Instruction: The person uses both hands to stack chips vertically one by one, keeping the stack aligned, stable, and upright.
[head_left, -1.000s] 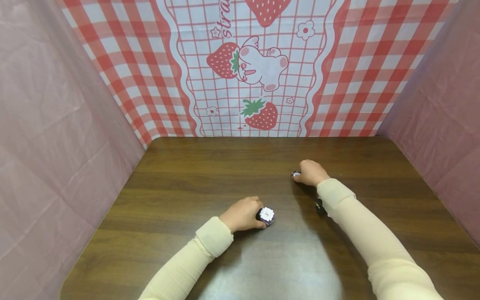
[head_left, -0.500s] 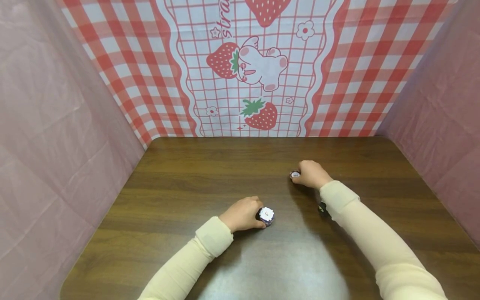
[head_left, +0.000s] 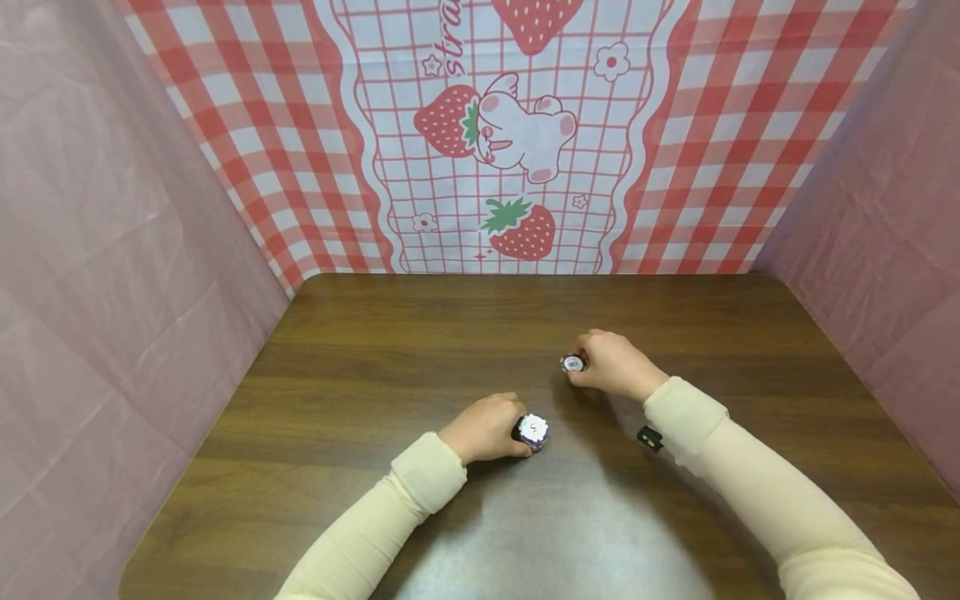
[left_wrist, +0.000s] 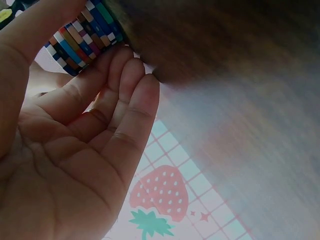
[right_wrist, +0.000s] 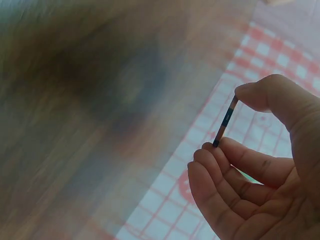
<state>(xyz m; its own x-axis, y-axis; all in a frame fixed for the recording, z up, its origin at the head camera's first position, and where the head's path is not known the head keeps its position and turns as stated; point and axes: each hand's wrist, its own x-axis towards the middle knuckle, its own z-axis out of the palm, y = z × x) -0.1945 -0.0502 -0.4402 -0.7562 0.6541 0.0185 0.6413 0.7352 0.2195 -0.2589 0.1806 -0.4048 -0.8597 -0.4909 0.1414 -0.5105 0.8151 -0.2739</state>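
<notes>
My left hand (head_left: pixel 486 428) grips an upright stack of poker chips (head_left: pixel 533 430) on the wooden table, thumb on the near side and fingers on the far side. A white chip marked 5 tops the stack. In the left wrist view, the edges of several colored chips (left_wrist: pixel 82 39) show between thumb and fingers. Up and to the right of the stack, my right hand (head_left: pixel 617 365) pinches a single poker chip (head_left: pixel 573 363) with a white center. That chip (right_wrist: pixel 226 121) appears edge-on in the right wrist view, held between thumb and fingertips above the table.
The brown table (head_left: pixel 360 358) has rounded back corners. Behind it hangs a red-and-white checked cloth (head_left: pixel 720 150) with strawberries, and pink cloth (head_left: pixel 112 250) covers both sides. A small black device (head_left: pixel 650 438) sits beside the right cuff.
My right hand has carried its chip left and toward me, closer to the stack, and more of the chip's face shows. The left hand and stack stay where they were.
</notes>
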